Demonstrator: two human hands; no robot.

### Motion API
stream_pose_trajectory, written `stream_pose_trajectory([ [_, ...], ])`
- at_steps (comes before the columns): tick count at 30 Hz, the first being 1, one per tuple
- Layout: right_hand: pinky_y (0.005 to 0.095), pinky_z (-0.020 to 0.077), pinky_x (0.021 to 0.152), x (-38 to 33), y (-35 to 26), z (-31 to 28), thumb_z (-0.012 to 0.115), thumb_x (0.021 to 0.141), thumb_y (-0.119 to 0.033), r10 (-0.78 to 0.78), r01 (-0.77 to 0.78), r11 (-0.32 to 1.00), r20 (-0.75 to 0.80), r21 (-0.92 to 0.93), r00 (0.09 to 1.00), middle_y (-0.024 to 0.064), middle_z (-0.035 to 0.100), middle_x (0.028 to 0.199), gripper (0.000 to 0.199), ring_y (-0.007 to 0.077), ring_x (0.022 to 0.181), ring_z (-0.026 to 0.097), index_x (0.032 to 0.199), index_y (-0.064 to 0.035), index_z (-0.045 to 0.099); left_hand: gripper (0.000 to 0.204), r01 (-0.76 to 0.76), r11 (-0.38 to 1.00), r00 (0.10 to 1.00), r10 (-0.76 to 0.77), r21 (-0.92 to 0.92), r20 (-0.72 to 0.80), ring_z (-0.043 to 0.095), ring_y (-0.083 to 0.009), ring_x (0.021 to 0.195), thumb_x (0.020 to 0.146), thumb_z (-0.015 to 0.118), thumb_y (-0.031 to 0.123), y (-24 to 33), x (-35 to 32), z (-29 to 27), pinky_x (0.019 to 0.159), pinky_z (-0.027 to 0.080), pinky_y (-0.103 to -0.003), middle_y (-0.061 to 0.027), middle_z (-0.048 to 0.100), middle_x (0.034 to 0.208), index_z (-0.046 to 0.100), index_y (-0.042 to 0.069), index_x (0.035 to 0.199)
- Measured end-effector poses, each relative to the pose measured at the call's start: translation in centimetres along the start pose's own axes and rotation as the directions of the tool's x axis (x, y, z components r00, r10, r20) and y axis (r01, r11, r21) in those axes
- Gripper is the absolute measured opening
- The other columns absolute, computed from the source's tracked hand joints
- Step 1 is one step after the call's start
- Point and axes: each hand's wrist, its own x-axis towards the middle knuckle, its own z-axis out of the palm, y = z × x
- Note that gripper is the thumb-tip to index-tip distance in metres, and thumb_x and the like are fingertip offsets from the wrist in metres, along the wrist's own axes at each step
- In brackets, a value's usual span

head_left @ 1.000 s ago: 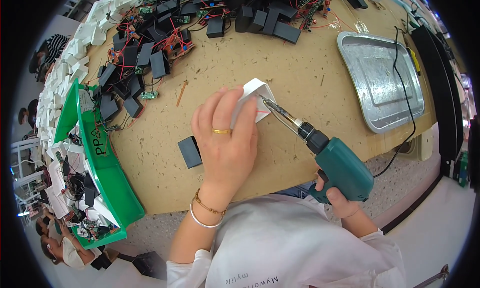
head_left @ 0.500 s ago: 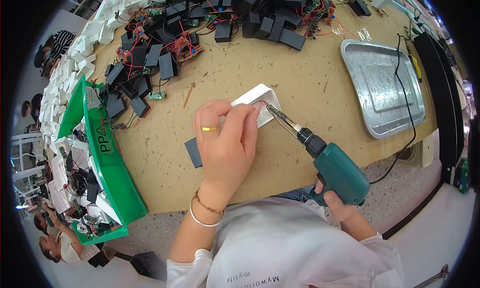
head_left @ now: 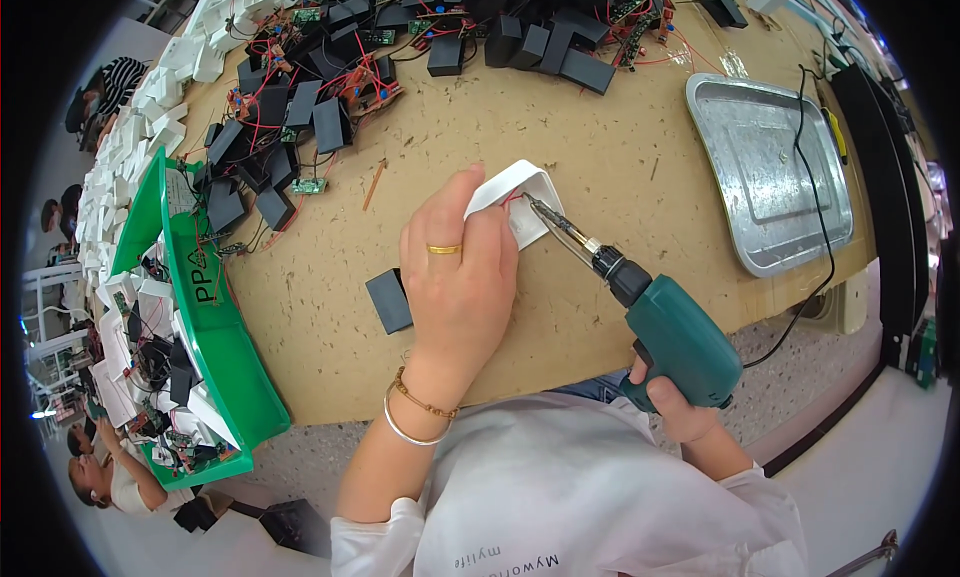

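Observation:
My left hand (head_left: pixel 462 287) is closed around the near-left end of a white plastic case (head_left: pixel 528 231), an open-sided shell whose near part the fingers hide. A thin red wire (head_left: pixel 511 197) shows inside it. My right hand (head_left: pixel 672 405) grips the handle of a green pistol-shaped soldering gun (head_left: pixel 682 339). The gun's metal tip reaches the case's opening, close to the wire; whether they touch I cannot tell. Just left of my left hand, a small black box (head_left: pixel 389 302) lies on the brown tabletop (head_left: pixel 580 327), partly covered by the hand.
Black boxes (head_left: pixel 333 125) with wires and circuit boards pile up at the far side. White cases (head_left: pixel 140 177) heap along the left. A green bin (head_left: pixel 222 347) of parts stands nearer. On the right, a black cord (head_left: pixel 822 207) crosses a metal tray (head_left: pixel 735 217). Other people sit at far left.
My left fingers have gone from a pinch near the wire to a grip around the case. The case has tilted and shifted slightly; the soldering gun has barely moved.

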Motion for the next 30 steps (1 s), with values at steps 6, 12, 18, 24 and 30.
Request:
stream_pose_trajectory([
  [6,0.0249,0.0465,0.055,0.6,-0.8,0.0,0.069,0.078,-0.013,0.074,-0.075,0.996,0.018,0.053,0.997,0.0071,0.06,0.076,0.035,0.0113,0.062,0.056,0.104,0.0066,0.057,0.012,-0.064,0.997,0.998,0.064,0.047,-0.011,0.056,-0.0257,0.09,0.072,0.066,0.002,0.1,0.1,0.2,0.073,0.045,-0.036,-0.0057,0.054,0.116,0.06,0.003,0.082],
  [12,0.0248,0.0455,0.056,0.8,-0.3,0.2,0.068,0.079,-0.013,0.023,-0.024,0.999,0.009,0.037,1.0,0.0061,0.06,0.075,0.035,0.011,0.062,0.055,0.106,0.0066,0.056,0.011,-0.051,0.997,0.999,0.051,0.055,-0.002,0.055,-0.0257,0.092,0.073,0.064,0.001,0.1,0.1,0.4,0.077,0.044,-0.036,-0.0056,0.053,0.116,0.059,0.002,0.083],
  [18,0.0257,0.045,0.059,0.9,-0.4,0.3,0.068,0.08,-0.014,0.037,-0.037,0.998,0.014,0.05,0.999,0.0067,0.061,0.078,0.039,0.0118,0.063,0.055,0.109,0.0073,0.056,0.01,-0.029,0.998,0.999,0.027,0.056,0.036,0.054,-0.027,0.094,0.074,0.064,0.001,0.2,0.0,0.3,0.078,0.043,-0.038,-0.0061,0.053,0.115,0.057,0.002,0.081],
  [24,0.0272,0.0457,0.062,0.6,-0.1,0.3,0.068,0.08,-0.016,0.018,-0.017,1.0,0.023,-0.018,1.0,0.0078,0.061,0.08,0.041,0.0138,0.065,0.056,0.11,0.0078,0.056,0.011,-0.014,0.999,0.998,0.011,0.052,0.056,0.053,-0.0274,0.096,0.073,0.065,0.001,0.3,0.0,0.3,0.079,0.043,-0.039,-0.0066,0.053,0.114,0.056,0.002,0.08],
  [30,0.029,0.046,0.065,0.5,-0.2,0.4,0.068,0.08,-0.016,0.003,0.002,0.996,0.052,-0.087,0.999,0.0083,0.062,0.08,0.039,0.0164,0.07,0.057,0.11,0.0071,0.057,0.012,-0.012,0.999,0.999,0.01,0.04,0.05,0.053,-0.0276,0.095,0.072,0.065,0.001,0.3,0.0,0.2,0.078,0.043,-0.039,-0.0065,0.053,0.115,0.056,0.003,0.08],
])
